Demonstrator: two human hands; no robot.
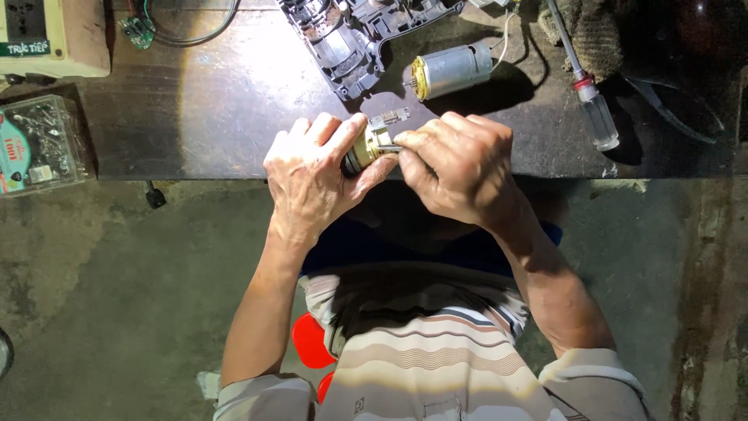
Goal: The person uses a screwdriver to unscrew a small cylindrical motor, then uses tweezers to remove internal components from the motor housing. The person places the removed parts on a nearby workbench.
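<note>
Head view: left hand [312,175] grips a small round gold-and-black motor [366,150]; right hand [456,168] pinches a thin metal tool [389,147] against it. Grey plastic housing [351,39] lies open on the dark surface [218,109].

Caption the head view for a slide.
Left hand grips a small motor while right hand works a thin tool on it, over a dark workbench.

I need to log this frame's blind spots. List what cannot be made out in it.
Head view only:
- Small yellow-and-black cylindrical motor part: mostly covered by the left hand.
- Thin metal tool: all but a short length hidden inside the right hand.
- Grey plastic tool housing: cut off by the top edge.
- Clear plastic box of small parts: contents too small to tell.
- Dark shapes at top right: lost in shadow.
</note>
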